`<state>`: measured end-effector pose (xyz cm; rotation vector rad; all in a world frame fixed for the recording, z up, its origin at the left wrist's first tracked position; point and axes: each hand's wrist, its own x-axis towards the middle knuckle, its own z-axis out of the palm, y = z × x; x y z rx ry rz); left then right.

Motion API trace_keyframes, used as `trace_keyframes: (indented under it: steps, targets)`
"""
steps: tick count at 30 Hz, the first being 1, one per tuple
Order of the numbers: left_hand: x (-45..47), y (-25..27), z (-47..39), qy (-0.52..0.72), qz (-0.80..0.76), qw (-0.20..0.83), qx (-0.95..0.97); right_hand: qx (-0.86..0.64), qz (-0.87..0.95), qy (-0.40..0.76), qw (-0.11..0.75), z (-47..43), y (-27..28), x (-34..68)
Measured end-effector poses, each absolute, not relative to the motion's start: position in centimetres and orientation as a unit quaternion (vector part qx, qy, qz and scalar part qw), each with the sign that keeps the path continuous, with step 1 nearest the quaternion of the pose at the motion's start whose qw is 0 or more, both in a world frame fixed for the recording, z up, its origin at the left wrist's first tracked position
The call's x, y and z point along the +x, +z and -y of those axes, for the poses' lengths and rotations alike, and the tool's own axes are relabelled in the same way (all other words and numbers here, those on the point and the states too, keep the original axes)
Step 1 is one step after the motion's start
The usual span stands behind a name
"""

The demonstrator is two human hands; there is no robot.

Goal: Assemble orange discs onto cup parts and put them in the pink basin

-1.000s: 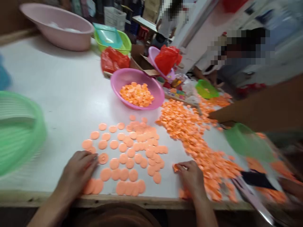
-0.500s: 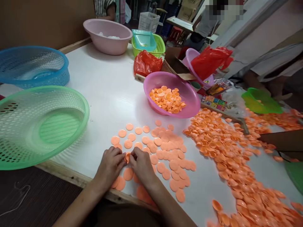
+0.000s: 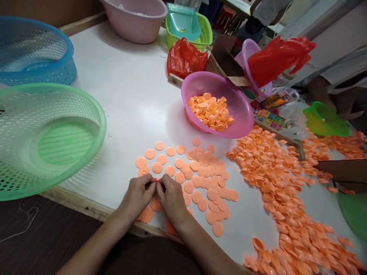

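Note:
My left hand (image 3: pixel 138 194) and my right hand (image 3: pixel 172 196) meet near the front edge of the table. Thumbs and forefingers of both pinch a small orange plastic piece (image 3: pixel 157 179), mostly hidden by the fingertips. Around them flat orange discs (image 3: pixel 157 167) lie on the white tabletop, some single, some overlapping in a patch to the right. A heap of hollow, pointed orange pieces (image 3: pixel 268 172) spreads farther right. Beyond the discs stands a magenta basin (image 3: pixel 187 89) partly filled with orange pieces.
A green perforated basket (image 3: pixel 99 143) and a blue one (image 3: pixel 67 68) stand on the left. At the back are a pink tub (image 3: pixel 134 28), a red plastic bag (image 3: pixel 186 59) and an open cardboard box (image 3: pixel 225 53). Another person's arm (image 3: pixel 325 91) shows at far right.
The view has shifted, so most of the table's things sit higher in the picture. My fingertips have drawn closer together, and less of the orange piece shows between them.

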<state>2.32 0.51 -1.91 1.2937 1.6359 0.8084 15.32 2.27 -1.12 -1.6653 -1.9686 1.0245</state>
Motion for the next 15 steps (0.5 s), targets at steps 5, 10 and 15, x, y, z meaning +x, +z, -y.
trace_keyframes:
  steps: [5, 10, 15]
  targets:
    - [1.1, -1.3, -0.5, 0.323, -0.643, 0.442, 0.536, -0.585, 0.588, 0.518, 0.208, -3.1, -1.0, 15.7]
    - [-3.5, -0.5, 0.3, 0.398, -0.717, 0.350, 0.452, -0.536, 0.517, 0.539, 0.393, -10.6, 6.0, 19.6]
    - [-3.9, -2.0, 0.6, 0.346, -0.676, 0.259, 0.597, -0.584, 0.471, 0.313, 0.583, -14.1, 11.0, 28.3]
